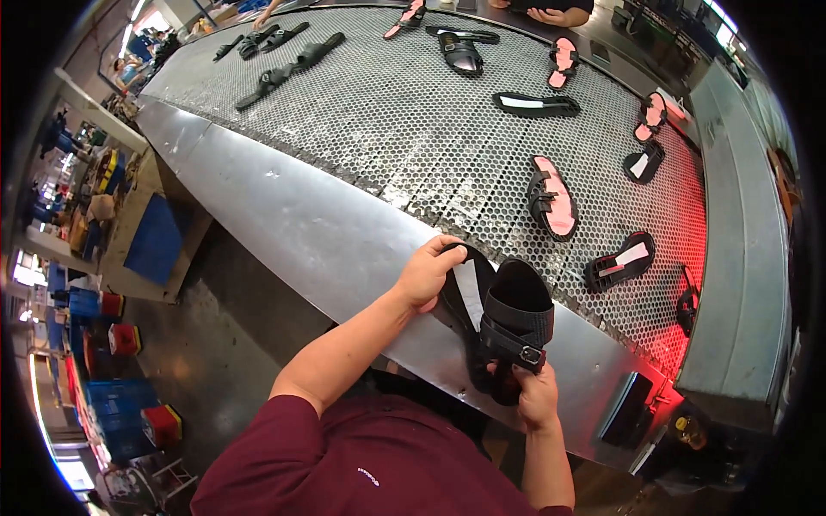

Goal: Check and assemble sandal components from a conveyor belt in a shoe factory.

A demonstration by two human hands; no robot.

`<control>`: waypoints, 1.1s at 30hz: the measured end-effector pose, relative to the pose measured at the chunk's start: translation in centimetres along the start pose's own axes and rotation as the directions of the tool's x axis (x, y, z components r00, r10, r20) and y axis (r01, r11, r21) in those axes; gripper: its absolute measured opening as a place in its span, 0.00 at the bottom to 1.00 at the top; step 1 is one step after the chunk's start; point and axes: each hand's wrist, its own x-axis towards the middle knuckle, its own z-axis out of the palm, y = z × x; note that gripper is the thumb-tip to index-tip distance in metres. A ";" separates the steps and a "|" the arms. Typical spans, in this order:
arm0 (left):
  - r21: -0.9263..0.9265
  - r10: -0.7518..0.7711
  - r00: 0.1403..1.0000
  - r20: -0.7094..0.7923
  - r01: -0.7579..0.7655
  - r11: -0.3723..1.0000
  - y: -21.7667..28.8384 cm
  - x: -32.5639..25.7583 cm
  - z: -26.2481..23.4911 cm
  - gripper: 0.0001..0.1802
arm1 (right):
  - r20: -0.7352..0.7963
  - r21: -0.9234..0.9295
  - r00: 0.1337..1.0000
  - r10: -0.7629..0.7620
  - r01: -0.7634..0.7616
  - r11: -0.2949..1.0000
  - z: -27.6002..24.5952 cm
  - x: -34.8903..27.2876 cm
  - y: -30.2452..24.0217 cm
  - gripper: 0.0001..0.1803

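My left hand [423, 277] is closed on the far left edge of a black shoe sole [486, 272], its thumb on top. A white strip runs along the middle of that sole. Right beside it, a black strappy sandal [520, 314] with a silver buckle is tilted up, its toe end pointing away from me. My right hand [537, 397] grips the sandal near its heel end, and the fingers are partly hidden beneath it. The lower ends of sole and sandal overlap in front of me. Both are held over the metal edge [379, 258] of the conveyor.
The perforated conveyor [379, 129] carries sandals with pink insoles [552, 202] and black soles with white strips [621, 261]. More black sandals [297, 64] lie far left. A grey metal housing [731, 258] stands right, beside red light. Another person's hands [547, 15] show at the far side.
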 end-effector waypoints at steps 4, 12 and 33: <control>-0.347 -0.061 0.975 0.216 0.135 0.928 1.2 -1.3 1.6 0.11 | -0.009 -0.037 1.000 -0.019 0.019 0.999 -0.8 0.0 0.1 0.14; -0.403 0.114 0.867 0.486 0.106 0.909 2.1 -3.2 4.3 0.31 | 0.017 -0.036 1.000 -0.020 0.021 0.999 -1.7 -0.6 -0.5 0.17; -0.243 0.093 0.843 0.530 0.046 0.969 3.0 -5.4 7.5 0.47 | 0.217 -0.029 0.976 -0.030 0.037 0.999 -1.0 -1.0 -2.1 0.12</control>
